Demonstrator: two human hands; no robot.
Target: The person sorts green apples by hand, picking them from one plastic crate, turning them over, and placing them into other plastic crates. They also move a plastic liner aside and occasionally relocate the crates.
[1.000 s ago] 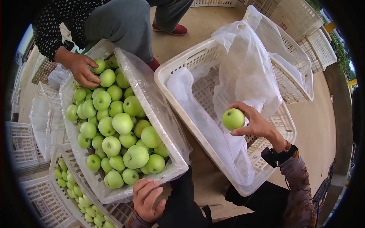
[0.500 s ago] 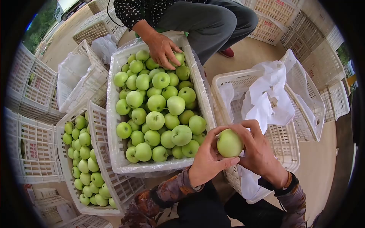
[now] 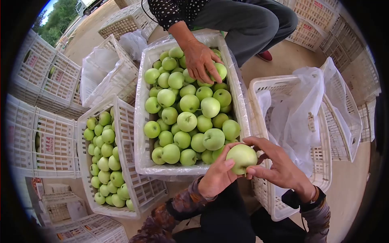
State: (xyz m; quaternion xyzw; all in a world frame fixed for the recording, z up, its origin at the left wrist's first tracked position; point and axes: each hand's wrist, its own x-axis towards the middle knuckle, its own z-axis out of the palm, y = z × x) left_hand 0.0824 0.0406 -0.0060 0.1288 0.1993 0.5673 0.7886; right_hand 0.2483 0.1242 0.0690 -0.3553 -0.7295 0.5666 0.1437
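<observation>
A pale green apple (image 3: 241, 157) is held up between my two hands, its stem end facing down toward me. My left hand (image 3: 214, 177) cups it from the left, with the thumb on its front. From the right, my right hand (image 3: 279, 164) grips it with fingers behind and the thumb near its lower edge. Just beyond my hands stands a white crate (image 3: 142, 109) lined with clear plastic, filled with green apples (image 3: 189, 103). A co-worker's hand (image 3: 201, 60) rests on an apple at the far end of this crate.
To the left, a tilted white crate (image 3: 135, 162) holds more apples (image 3: 106, 150). On the right stands a crate (image 3: 259, 121) with white plastic liner (image 3: 298, 121) inside. Stacked crates (image 3: 44, 133) line the left side. The co-worker's knees (image 3: 243, 28) are at the far side.
The view has shifted, so the crates appear farther right. The apple in my hands has turned, bringing its stem end downward. The co-worker's hand has moved onto another apple.
</observation>
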